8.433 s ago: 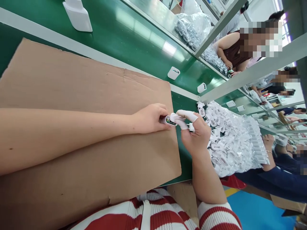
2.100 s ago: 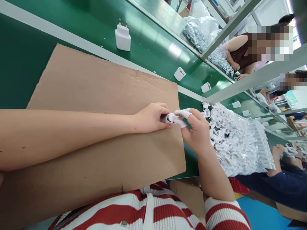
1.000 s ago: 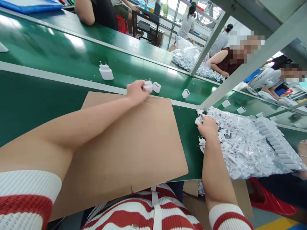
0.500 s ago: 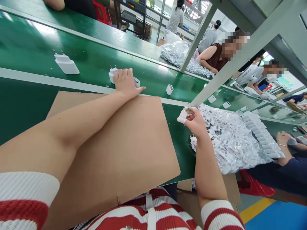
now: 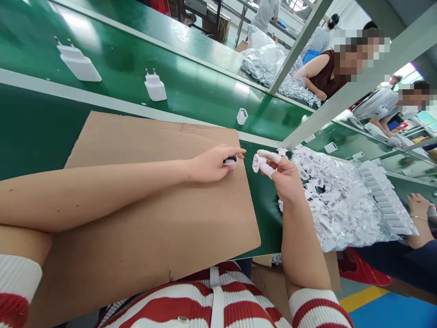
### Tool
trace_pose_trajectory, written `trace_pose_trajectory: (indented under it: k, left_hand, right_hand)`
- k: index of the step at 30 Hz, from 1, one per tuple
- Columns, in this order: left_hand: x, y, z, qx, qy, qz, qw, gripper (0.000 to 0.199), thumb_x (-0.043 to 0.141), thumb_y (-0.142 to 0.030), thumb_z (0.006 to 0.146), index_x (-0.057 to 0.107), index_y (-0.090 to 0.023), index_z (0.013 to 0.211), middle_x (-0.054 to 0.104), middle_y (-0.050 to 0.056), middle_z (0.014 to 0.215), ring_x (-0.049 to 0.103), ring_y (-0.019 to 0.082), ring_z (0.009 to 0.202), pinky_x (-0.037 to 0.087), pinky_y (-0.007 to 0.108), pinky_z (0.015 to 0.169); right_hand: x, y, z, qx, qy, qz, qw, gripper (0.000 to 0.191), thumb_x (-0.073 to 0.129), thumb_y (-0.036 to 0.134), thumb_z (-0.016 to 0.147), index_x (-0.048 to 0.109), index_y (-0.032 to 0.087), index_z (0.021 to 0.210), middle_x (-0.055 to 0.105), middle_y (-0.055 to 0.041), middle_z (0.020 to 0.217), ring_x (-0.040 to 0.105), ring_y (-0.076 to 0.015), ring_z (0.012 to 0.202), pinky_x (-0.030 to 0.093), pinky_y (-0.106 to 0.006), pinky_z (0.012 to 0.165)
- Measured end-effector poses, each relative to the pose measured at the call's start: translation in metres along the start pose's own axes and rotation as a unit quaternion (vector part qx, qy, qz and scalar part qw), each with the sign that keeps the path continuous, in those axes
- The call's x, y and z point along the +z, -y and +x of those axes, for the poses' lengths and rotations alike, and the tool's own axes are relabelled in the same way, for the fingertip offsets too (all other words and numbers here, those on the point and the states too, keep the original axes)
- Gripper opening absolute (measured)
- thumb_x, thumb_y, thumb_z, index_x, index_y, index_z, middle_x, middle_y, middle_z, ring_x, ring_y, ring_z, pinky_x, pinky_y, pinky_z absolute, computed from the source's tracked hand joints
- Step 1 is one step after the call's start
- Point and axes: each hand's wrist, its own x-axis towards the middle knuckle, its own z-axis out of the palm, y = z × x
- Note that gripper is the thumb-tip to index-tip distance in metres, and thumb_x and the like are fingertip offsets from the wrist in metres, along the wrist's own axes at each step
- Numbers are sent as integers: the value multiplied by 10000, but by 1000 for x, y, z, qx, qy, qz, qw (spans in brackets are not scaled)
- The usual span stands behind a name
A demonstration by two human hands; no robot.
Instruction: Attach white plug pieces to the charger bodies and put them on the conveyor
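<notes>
Over the right part of a cardboard sheet (image 5: 164, 205), my left hand (image 5: 213, 164) is closed on a white charger housing (image 5: 231, 161) whose open, dark end faces right. Just to its right, my right hand (image 5: 282, 173) pinches a small white plastic piece (image 5: 256, 163); white covers sit on its fingertips. A narrow gap separates the two hands. On the green belt beyond lie a plug charger (image 5: 156, 87) with pins up, a larger-looking one (image 5: 82, 64) further left, and a white housing (image 5: 242, 116).
Right of my right hand lies a clear bag (image 5: 337, 205) heaped with small white parts, with a row of white pieces on it. A metal post (image 5: 307, 114) slants up behind. Other people sit beyond the belt and at the right.
My left hand has come back from the belt to the cardboard with the housing. The view has shifted, and my right hand now holds its piece upright near the left one.
</notes>
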Motion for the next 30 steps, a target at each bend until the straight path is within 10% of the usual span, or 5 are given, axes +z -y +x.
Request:
trace_pose_trajectory:
  k: [12,18,23,30]
  left_hand:
    - [13,0,-17,-87,-38,-96,991,323,731,-474,818,727,-181,952,650,65,973,625,218,835,507,348,744]
    - [-1,1,-16,-79,7,-92,993,333,706,-410,829,759,-218,1097,691,60,1012,639,271,1051,531,359,903]
    - [3,2,-20,-87,-36,-30,995,979,916,-501,602,537,-244,1467,517,131,1471,435,386,1414,452,479,1134]
    - [12,-2,-22,-62,-17,-105,992,516,787,-411,796,648,-211,1251,666,86,1219,632,273,1141,517,396,1007]
  right_hand:
    - [43,-2,-8,-256,-3,-341,904,220,581,209,1006,718,276,1164,713,-57,1029,704,-205,970,600,-365,860]
    - [42,2,-6,-107,-57,-212,970,179,691,369,961,661,284,1115,714,-35,1068,707,-182,920,605,-347,861]
    - [36,7,-10,55,35,-87,994,280,760,464,879,643,272,1047,711,-12,962,677,-155,738,594,-336,739]
    - [37,9,-16,-75,-51,-198,976,187,743,379,923,716,282,1081,740,-41,1019,728,-209,941,619,-383,887]
